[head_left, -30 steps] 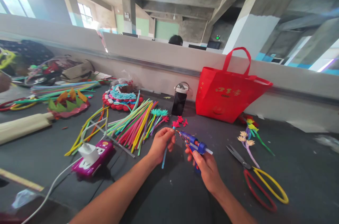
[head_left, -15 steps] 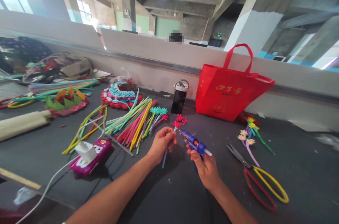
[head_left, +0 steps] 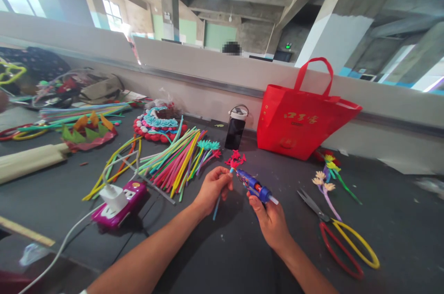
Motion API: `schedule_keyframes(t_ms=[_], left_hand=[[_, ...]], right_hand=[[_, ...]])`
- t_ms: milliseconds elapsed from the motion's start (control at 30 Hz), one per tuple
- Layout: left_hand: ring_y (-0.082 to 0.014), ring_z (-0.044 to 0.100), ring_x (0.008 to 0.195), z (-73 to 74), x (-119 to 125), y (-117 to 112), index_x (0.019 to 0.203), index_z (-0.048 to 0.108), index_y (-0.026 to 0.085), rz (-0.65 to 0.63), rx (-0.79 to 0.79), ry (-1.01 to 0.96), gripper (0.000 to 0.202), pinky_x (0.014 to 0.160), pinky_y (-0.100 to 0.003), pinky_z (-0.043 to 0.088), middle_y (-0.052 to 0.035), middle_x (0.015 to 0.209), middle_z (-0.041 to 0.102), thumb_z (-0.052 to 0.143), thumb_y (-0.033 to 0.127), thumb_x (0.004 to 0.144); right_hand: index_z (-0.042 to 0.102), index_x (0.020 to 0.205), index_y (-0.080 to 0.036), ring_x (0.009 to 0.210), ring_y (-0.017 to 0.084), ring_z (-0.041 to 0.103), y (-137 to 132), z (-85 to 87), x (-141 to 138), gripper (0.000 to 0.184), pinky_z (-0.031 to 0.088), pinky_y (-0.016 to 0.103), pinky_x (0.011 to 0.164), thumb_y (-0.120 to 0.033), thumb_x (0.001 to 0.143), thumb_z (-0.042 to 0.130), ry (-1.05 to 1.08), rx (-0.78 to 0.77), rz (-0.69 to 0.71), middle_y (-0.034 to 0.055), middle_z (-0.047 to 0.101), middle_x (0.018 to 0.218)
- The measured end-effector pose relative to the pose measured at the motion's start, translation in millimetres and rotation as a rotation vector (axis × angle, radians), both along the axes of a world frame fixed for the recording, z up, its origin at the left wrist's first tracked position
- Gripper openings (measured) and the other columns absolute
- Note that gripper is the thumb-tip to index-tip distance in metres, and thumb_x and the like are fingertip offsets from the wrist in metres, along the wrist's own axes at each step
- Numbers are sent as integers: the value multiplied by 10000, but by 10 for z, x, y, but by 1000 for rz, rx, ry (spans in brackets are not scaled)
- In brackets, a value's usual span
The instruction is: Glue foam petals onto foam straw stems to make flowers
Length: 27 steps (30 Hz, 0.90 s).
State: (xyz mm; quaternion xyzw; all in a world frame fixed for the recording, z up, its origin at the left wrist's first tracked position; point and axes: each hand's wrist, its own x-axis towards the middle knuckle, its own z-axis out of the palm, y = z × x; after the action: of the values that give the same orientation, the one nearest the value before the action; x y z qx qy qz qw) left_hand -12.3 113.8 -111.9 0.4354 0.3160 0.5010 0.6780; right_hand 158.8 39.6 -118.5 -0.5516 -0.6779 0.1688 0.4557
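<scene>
My left hand point(head_left: 212, 188) pinches a thin blue pipe-cleaner stem point(head_left: 218, 205) that carries a small red flower point(head_left: 231, 163) at its top. My right hand point(head_left: 269, 220) grips a blue hot glue gun point(head_left: 254, 185), its nozzle pointing left at the stem just under the flower. Both hands hover over the dark table point(head_left: 215, 257), close together near its middle. Two more small red flowers point(head_left: 239, 156) lie on the table just behind the held one.
A heap of coloured pipe cleaners point(head_left: 173, 159) lies left of my hands, with a purple power strip point(head_left: 120, 199) and white plug nearer. Red-and-yellow scissors point(head_left: 342, 236) and finished flower stems point(head_left: 328, 180) lie right. A red tote bag point(head_left: 301, 115) and a dark bottle point(head_left: 236, 129) stand behind.
Both hands have held nearly still; the glue gun's nozzle has edged a little closer to the stem under the red flower. The view has shifted slightly.
</scene>
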Motion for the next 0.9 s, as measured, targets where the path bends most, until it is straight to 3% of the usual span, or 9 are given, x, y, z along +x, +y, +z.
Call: schedule_keyframes(t_ms=[900], left_hand=[[-55, 371, 336, -5, -3, 0, 773, 523, 186, -7, -6, -10, 261, 343, -185, 288, 39, 528, 580, 697, 375, 727]], right_hand=[[634, 823, -216, 612, 204, 633, 1, 46, -14, 388, 471, 289, 597, -521, 935, 422, -75, 16, -10, 40, 670, 681]])
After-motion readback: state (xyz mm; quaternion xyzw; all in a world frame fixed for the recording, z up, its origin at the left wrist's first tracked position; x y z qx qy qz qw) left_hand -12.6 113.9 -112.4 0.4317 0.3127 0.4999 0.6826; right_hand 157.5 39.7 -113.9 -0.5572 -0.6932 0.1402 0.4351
